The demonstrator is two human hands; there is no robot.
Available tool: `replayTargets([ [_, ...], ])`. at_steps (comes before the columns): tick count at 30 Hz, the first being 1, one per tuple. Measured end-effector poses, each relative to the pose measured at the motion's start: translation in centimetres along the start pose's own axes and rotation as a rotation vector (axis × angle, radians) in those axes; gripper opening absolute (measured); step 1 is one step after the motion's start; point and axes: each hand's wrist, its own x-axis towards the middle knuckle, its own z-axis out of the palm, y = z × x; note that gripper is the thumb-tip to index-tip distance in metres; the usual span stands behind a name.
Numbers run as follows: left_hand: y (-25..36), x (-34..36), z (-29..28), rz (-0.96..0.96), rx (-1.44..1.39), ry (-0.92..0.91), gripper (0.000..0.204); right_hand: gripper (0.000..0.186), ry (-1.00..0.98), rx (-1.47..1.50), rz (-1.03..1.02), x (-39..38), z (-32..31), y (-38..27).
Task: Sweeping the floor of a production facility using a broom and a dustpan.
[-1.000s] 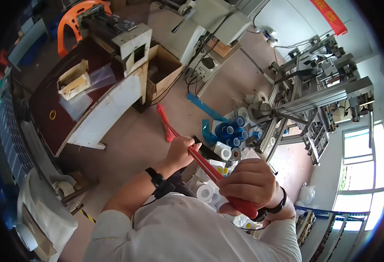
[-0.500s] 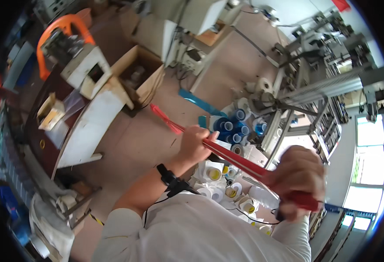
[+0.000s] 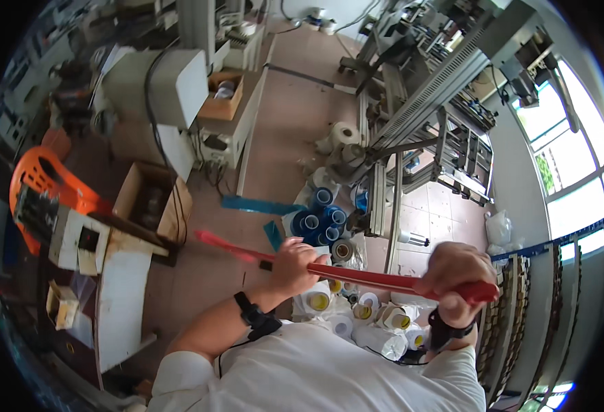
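Note:
A long, bunched red plastic strip (image 3: pixel 357 276) stretches across in front of me. My left hand (image 3: pixel 296 266) is closed round it at the lower middle of the view; its loose, crumpled end reaches out to the upper left. My right hand (image 3: pixel 453 275) grips the thicker red end at the right, near my body. Black bands are on both wrists. Blue rolls (image 3: pixel 333 220) lie on the floor just beyond the strip, near a flat piece of blue film (image 3: pixel 260 204). White rolls with yellow cores (image 3: pixel 319 301) lie below it.
An orange chair (image 3: pixel 37 172), an open cardboard box (image 3: pixel 127 206) and a white-fronted table (image 3: pixel 120 309) stand at left, with grey cabinets (image 3: pixel 171 86) behind. A metal machine frame (image 3: pixel 439 75) rises at the upper right. A rack (image 3: pixel 528 309) stands at the right, below a window (image 3: pixel 559 144).
My view has swung, bringing more floor and machinery ahead into sight. My right hand has moved up and to the right, so the red strip lies more nearly level across the picture.

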Motion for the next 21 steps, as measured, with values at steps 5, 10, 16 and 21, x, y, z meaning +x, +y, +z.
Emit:
replayTargets([
  [5, -2.4, 6.5, 4.2, -0.020, -0.062, -0.183, 0.035, 0.025, -0.079, -0.181, -0.039, -1.2, -1.5, 0.8],
  [10, -11.3, 9.5, 9.9, -0.025, -0.062, -0.382, 0.034, 0.018, -0.334, -0.416, 0.317, -2.3, 2.3, 8.6],
  [16, -22.7, 12.4, 13.4, -0.065, -0.078, -0.554, 0.031, 0.018, -0.222, -0.361, 0.503, 1.1, 4.9, 18.2],
  [21, -26.8, 21.0, 13.8, -0.097, -0.073, -0.640, 0.028, 0.019, -0.093, -0.341, 0.542, 9.1, 2.6, 21.8],
])
